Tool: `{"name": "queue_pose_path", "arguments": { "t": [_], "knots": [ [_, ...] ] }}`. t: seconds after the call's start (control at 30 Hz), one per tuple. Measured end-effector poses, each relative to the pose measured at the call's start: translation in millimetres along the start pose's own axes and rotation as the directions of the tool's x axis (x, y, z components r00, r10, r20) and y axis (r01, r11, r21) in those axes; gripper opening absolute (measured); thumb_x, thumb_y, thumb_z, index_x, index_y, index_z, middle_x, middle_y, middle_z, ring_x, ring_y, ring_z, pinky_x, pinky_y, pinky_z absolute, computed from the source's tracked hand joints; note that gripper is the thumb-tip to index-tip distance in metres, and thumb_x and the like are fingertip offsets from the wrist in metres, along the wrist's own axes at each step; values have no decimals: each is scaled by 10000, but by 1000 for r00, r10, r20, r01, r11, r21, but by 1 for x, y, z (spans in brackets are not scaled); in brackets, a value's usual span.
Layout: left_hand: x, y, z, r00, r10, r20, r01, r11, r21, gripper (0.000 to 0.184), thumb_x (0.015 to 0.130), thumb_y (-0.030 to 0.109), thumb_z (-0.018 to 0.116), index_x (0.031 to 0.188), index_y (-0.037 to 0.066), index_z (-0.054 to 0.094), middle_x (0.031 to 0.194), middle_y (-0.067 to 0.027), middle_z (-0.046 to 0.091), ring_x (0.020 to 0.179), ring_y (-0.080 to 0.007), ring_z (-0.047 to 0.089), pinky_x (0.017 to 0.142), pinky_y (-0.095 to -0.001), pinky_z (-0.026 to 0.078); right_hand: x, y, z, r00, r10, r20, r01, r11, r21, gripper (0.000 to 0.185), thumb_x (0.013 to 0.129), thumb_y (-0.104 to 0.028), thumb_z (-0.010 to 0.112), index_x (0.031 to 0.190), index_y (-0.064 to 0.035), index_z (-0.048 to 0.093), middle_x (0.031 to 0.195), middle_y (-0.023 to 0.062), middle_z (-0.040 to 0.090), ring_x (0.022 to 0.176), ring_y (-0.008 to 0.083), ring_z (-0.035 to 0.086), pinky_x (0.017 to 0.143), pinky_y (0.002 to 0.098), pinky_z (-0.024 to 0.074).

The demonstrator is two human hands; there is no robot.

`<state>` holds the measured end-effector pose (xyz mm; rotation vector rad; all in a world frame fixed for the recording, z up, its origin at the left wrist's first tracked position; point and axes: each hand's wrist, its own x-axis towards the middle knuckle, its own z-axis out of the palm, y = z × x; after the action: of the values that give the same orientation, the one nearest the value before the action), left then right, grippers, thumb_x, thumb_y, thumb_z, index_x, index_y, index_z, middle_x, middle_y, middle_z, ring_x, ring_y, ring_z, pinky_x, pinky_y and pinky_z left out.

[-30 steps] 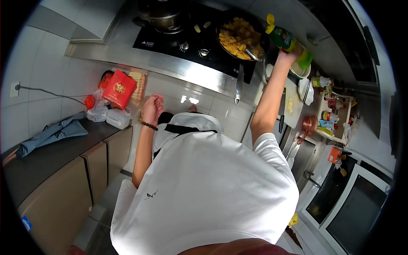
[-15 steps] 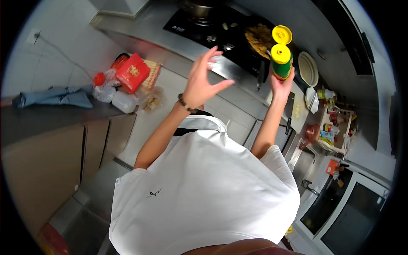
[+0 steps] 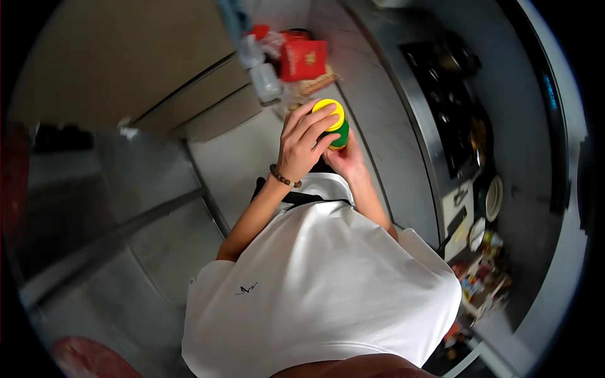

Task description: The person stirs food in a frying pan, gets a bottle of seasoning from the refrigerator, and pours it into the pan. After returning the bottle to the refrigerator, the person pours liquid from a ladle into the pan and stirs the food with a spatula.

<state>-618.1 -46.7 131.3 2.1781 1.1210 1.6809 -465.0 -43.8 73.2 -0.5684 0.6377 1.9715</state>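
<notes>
The right hand (image 3: 345, 157) is grasping the green bottle with yellow cap (image 3: 339, 138) in front of the white shirt (image 3: 328, 271); the left hand (image 3: 302, 146), wearing brown beaded bracelet (image 3: 285, 177), is pressing its fingers on the cap.

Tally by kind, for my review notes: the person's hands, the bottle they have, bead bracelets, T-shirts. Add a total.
Hands: 2 (left hand, right hand)
Green bottle: 1
Bead bracelet: 1
White T-shirt: 1
Total: 5
</notes>
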Motion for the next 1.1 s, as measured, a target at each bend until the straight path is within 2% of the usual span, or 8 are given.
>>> {"name": "queue_pose_path", "arguments": {
  "t": [0.23, 0.37, 0.5, 0.67, 0.73, 0.83, 1.03, 1.1],
  "knots": [
    [-105, 4, -149, 854, -401, -331, 488, 838, 244, 360, 712, 61, 816, 1020, 10, 638, 1129, -138, 637, 1043, -315, 629, 872, -383, 524, 81, 127, -13, 920, 205, -333, -346, 824, -448, 413, 996, -391, 524, 1231, -53, 555, 1154, 127, 655, 1032, 272, 652, 941, 431, 538],
    [-204, 8, -197, 370, -855, -365, 923, 384, 35, 506, 857, 151, 742, 1235, -35, 462, 1129, -156, 555, 965, -231, 645, 784, -346, 548, 109, 203, -32, 917, 352, -188, -342, 452, -823, 538, 956, -369, 599, 1316, 0, 444, 1193, 151, 632, 1060, 292, 648, 940, 458, 530],
    [-206, 27, -260, 2, -925, 380, 548, -317, -774, 526, 923, 294, 665, 1290, -21, 457, 1073, -150, 623, 876, -296, 703, 753, -366, 605, 137, 276, -27, 841, 384, -380, -420, 23, -907, 566, 890, -376, 691, 1275, -13, 492, 1155, 132, 647, 1008, 265, 668, 854, 425, 559],
    [-235, 27, -315, -61, -993, 99, 290, -112, -950, 468, 915, 269, 674, 1268, 28, 482, 1052, -94, 625, 768, -247, 674, 648, -349, 572, 172, 395, -19, 699, 581, -417, -303, -288, -909, 621, 897, -515, 631, 1259, -20, 532, 1059, 131, 678, 940, 251, 688, 823, 400, 569],
    [-229, 25, -332, -123, -991, -49, 323, 7, -946, 458, 908, 242, 680, 1262, 27, 483, 1052, -83, 618, 756, -214, 637, 637, -360, 553, 196, 435, 31, 555, 346, -757, -41, -897, -440, 760, 912, -662, 462, 1236, 19, 555, 1009, 166, 681, 977, 264, 681, 837, 394, 559],
    [-231, 22, -373, -233, -958, -170, 276, 102, -956, 459, 901, 228, 684, 1261, 27, 481, 1059, -86, 616, 817, -201, 629, 644, -360, 555, 227, 500, 75, 625, 780, 27, 715, -586, 382, 611, 889, -528, 532, 1132, 26, 612, 972, 208, 648, 999, 328, 639, 854, 458, 502],
    [-230, 8, -405, -282, -940, -190, 217, 130, -967, 465, 874, 216, 713, 1236, 38, 482, 1031, -90, 618, 801, -210, 641, 608, -357, 569, 256, 598, 208, 316, 905, 286, 67, -322, 945, 387, 904, -262, 537, 1171, -3, 646, 1168, 167, 596, 1200, 349, 454, 1063, 504, 286],
    [-236, 8, -404, -314, -933, -176, 209, 113, -971, 477, 870, 223, 717, 1240, 37, 481, 1024, -93, 620, 781, -212, 645, 606, -349, 572, 257, 610, 221, 665, 742, 90, 11, -130, 991, 414, 911, -234, 529, 1231, 2, 644, 1245, 171, 600, 1204, 349, 474, 1060, 514, 277]
  ]
}}
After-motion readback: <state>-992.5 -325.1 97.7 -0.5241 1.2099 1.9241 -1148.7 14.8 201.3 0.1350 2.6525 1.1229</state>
